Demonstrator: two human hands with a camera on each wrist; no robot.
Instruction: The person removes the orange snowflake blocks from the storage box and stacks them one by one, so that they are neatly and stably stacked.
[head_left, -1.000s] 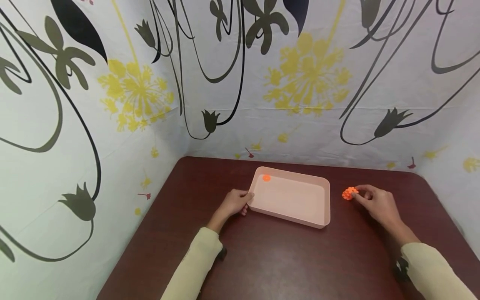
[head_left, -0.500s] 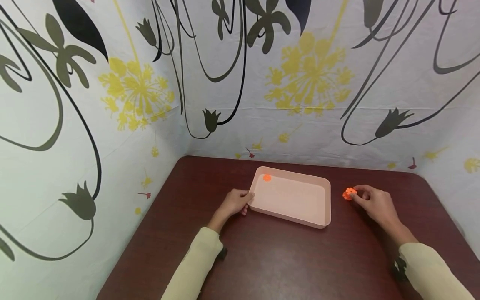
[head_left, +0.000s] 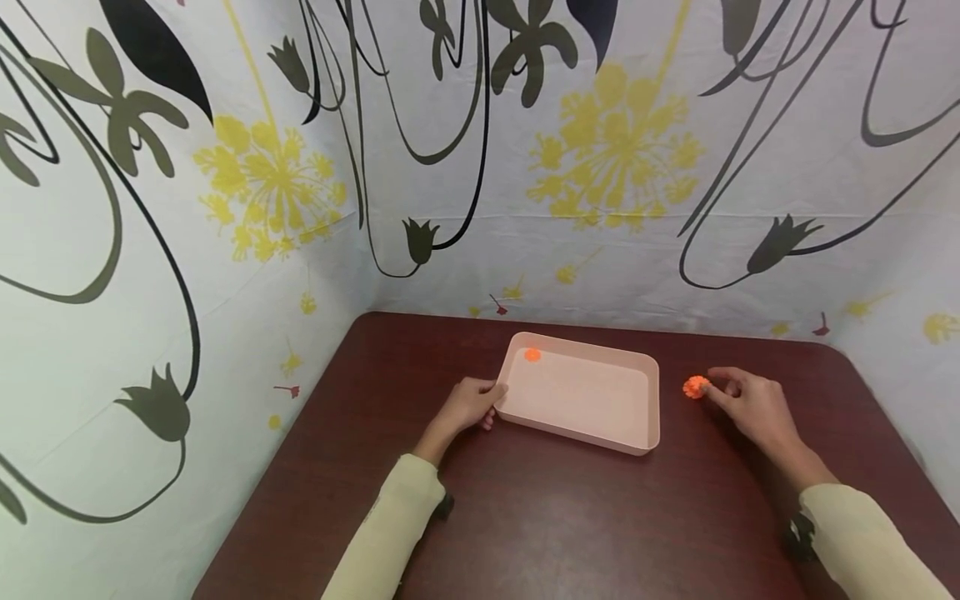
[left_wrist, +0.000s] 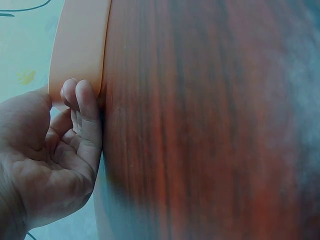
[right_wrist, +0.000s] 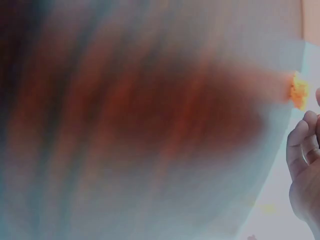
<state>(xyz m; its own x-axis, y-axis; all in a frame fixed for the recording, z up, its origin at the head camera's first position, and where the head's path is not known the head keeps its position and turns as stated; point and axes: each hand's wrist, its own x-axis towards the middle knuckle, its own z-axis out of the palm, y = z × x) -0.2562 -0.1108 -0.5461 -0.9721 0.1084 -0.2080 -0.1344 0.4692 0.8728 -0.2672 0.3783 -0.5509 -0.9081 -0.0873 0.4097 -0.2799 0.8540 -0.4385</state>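
A shallow pale-peach tray lies on the dark red-brown table. My left hand grips the tray's left end, thumb over the rim. In the left wrist view, fingers rest against the tray's outer wall. Right of the tray, my right hand pinches a small bumpy orange flower-shaped piece at its right side, with thumb and index finger. The right wrist view catches that orange piece at its right edge, where the thumb is out of frame. Inside the tray's far left corner lies a flat orange disc.
The table has a back edge close to a patterned cloth wall, which also closes off the left side. Both forearms wear pale sleeves, with a dark band at each wrist.
The orange piece has turned in the right fingers, showing a flower-like face half a second ago and a bumpy side now. It has shifted slightly left. The left hand and tray stay put.
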